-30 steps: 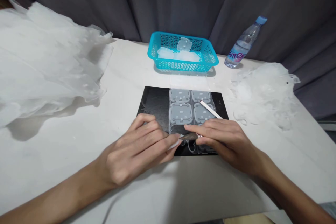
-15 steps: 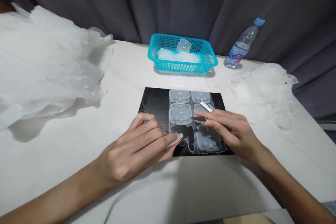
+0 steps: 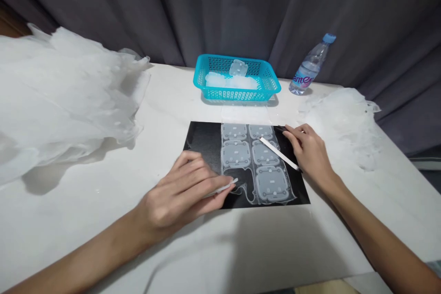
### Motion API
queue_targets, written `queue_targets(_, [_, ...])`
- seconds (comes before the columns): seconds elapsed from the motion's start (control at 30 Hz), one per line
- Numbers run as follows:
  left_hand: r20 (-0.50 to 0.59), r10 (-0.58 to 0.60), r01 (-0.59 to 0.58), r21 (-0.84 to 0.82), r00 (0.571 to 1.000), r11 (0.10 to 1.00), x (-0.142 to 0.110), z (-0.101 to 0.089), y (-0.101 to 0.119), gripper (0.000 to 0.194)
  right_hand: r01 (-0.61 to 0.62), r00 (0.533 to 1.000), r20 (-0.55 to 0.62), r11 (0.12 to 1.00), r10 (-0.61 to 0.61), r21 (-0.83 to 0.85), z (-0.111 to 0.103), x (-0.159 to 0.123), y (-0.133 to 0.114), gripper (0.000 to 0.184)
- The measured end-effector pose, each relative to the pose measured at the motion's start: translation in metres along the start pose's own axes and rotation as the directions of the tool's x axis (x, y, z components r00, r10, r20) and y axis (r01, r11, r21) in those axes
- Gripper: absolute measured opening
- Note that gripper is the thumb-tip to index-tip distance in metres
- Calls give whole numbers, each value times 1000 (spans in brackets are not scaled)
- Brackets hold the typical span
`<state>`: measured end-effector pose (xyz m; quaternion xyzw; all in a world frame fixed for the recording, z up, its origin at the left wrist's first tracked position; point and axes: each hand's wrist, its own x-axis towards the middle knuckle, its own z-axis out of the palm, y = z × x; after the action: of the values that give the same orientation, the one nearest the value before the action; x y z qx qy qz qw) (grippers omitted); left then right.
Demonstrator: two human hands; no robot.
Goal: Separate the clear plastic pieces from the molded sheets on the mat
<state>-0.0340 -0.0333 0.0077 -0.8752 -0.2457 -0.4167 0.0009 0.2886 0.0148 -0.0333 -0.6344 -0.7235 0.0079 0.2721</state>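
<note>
Right grip (image 3: pixel 310 149), pinching a left-pointing blade (image 3: pixel 281 128), has moved far-right; left grip (image 3: pixel 188 189) pinches a translucent piece (image 3: pixel 226 188) slanting far-right.

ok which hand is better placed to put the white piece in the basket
Probably the left hand: it has the thin white piece pinched. The right hand is closer to the blue plastic basket, but is occupied with a dark pointed tool.

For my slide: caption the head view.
Left hand pinches a pale piece, right hand a dark tool, at a black board.
</note>
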Motion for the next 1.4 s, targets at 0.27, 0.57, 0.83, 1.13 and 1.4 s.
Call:
queue_targets(0.27, [5,-59,59,-113,998,992,0,4,-3,19,11,998,-61,974,-25,-224,14,-1,1,42])
queue_targets(0.57, [156,-137,178,-286,978,942,-3,6,-7,18,287,924,36,756,-380,589,-10,-26,-72,34])
queue_targets(0.83, [205,-491,531,-263,847,806,-3,7,-6,18,33,981,86,589,-173,808,0,-42,-101,12])
queue_targets(1.13, [158,-477,502,-327,864,801,4,4,-7,5,-132,983,178,515,-41,847,2,-41,-97,13])
queue_targets(1.4, [110,-365,381,-296,924,876,8,4,-1,3,30,987,72,609,-142,793,-1,-38,-103,13])
